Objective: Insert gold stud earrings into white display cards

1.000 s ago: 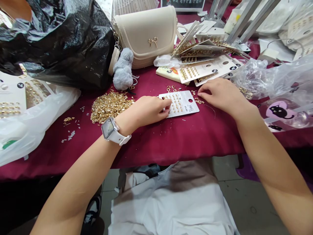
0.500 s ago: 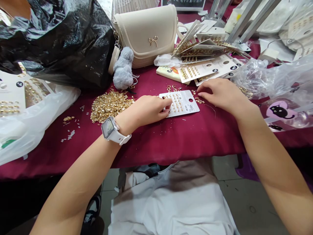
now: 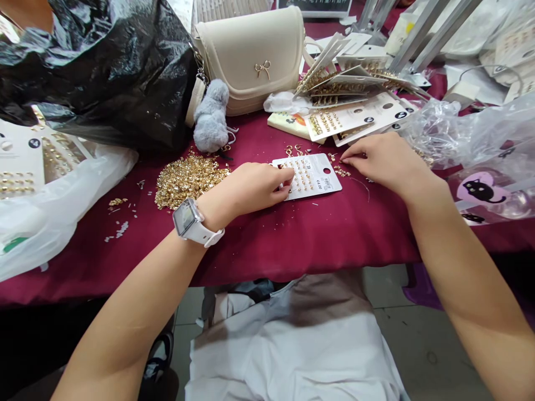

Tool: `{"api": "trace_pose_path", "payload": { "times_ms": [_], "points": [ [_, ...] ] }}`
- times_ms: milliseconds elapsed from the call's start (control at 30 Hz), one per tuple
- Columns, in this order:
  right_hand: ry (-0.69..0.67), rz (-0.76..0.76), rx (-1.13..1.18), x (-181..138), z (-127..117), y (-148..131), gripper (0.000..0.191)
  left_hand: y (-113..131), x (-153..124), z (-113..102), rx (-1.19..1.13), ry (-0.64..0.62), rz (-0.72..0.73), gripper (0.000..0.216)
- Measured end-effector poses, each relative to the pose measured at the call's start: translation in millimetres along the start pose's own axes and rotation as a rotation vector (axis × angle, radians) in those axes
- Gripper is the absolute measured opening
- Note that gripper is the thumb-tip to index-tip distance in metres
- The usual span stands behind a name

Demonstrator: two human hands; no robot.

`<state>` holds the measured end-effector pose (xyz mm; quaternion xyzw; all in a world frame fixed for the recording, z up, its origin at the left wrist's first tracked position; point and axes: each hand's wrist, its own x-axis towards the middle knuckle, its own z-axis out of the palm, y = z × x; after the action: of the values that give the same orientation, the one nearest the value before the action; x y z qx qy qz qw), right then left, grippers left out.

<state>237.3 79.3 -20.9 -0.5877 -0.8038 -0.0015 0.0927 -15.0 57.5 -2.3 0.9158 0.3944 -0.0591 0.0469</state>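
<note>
A white earring card (image 3: 320,172) with rows of small gold pieces lies on the dark red tablecloth. My left hand (image 3: 263,184), a watch (image 3: 188,217) on its wrist, grips the card's left end between thumb and fingers. My right hand (image 3: 378,161) is just right of the card, its thumb and fingertips pinched together above the cloth. Whatever those fingertips hold is too small to make out. Close to them lies a small cluster of gold bits (image 3: 341,171). Left of the card a large heap of gold earring pieces (image 3: 188,178) is partly behind my left hand.
A cream handbag (image 3: 251,50) with a grey plush charm (image 3: 212,117) stands at the back. Stacked earring cards (image 3: 346,117) lie behind my right hand. A black plastic bag (image 3: 104,72) and a white bag (image 3: 83,184) fill the left; clear plastic bags (image 3: 480,133) crowd the right.
My right hand has shifted slightly to the right, and its thumb and fingertips have come together. My left hand stays in place on the card.
</note>
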Motion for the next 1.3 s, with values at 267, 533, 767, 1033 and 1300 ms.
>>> {"api": "trace_pose_path", "payload": {
  "times_ms": [267,533,767,1033,1300],
  "points": [
    [-0.001,-0.004,0.079,-1.8,-2.3,-0.1,0.023,-0.7,1.7,0.3,-0.004,-0.003,-0.002,0.022],
    [0.022,0.147,0.057,-3.2,-13.4,-14.1,0.026,0.4,0.0,-1.0,0.017,-0.007,-0.003,0.023],
    [0.031,0.032,0.015,-2.6,-2.3,-1.8,0.025,-0.3,0.8,0.6,0.025,-0.003,0.007,0.024],
    [0.052,0.079,-0.017,0.2,5.2,4.7,0.023,-1.7,1.1,2.6,0.029,0.008,0.015,0.023],
    [0.067,0.132,-0.031,3.0,7.4,-2.2,0.022,-0.1,0.1,0.4,0.013,0.023,-0.013,0.024]
  ]
}}
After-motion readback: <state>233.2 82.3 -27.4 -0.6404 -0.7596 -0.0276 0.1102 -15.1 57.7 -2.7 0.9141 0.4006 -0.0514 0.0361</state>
